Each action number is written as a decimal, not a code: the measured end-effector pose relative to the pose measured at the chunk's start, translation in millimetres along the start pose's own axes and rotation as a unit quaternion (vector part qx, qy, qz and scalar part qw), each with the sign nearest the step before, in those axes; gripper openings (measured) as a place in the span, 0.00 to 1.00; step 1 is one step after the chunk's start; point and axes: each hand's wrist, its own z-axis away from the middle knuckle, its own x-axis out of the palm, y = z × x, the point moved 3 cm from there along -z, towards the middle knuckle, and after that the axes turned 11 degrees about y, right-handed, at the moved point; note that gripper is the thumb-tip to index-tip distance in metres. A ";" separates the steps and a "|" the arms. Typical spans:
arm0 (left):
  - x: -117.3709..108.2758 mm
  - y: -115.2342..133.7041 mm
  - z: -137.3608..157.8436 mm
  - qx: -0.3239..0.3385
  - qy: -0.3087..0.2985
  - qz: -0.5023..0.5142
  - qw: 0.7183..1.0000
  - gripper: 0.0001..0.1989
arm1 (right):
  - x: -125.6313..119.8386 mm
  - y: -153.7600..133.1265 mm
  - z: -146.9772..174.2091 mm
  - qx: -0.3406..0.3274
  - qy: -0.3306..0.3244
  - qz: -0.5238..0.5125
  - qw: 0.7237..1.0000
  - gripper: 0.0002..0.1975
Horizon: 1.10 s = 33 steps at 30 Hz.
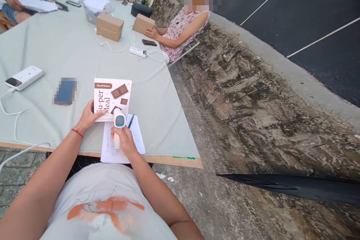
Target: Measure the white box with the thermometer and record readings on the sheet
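My left hand (92, 115) grips the lower left edge of a white and brown food box (119, 99), its thumb across the front. The box is tilted up, its printed face with pictures of chocolate pieces turned toward me. In my right hand (125, 139) is a white infrared thermometer (120, 120), held by its handle. Its blue-framed display faces me and its head overlaps the box's lower edge; whether they touch I cannot tell. Beneath them lie printed sheets of paper (108, 152) at the table edge, with a black pen (131, 120) on top.
On the cloth-covered table (160, 120) are a white power bank (24, 77), a blurred blue phone (65, 91), a cardboard box (109, 27), a power strip (137, 51) and a plastic bin (94, 14). A person at right holds another carton (143, 24). Two others sit farther back.
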 end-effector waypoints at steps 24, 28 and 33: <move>-4.1 -7.3 0.8 0.007 0.012 -0.050 0.999 0.40 | -13.4 -31.9 21.0 -0.066 -0.016 -0.057 0.996 0.17; -3.6 -8.1 4.2 0.018 0.020 -0.104 0.994 0.37 | -13.8 -30.6 20.4 -0.065 -0.013 -0.061 0.996 0.16; -5.6 -2.7 6.1 0.065 0.049 -0.078 0.994 0.35 | -15.6 -27.6 19.5 -0.067 -0.007 -0.071 0.995 0.15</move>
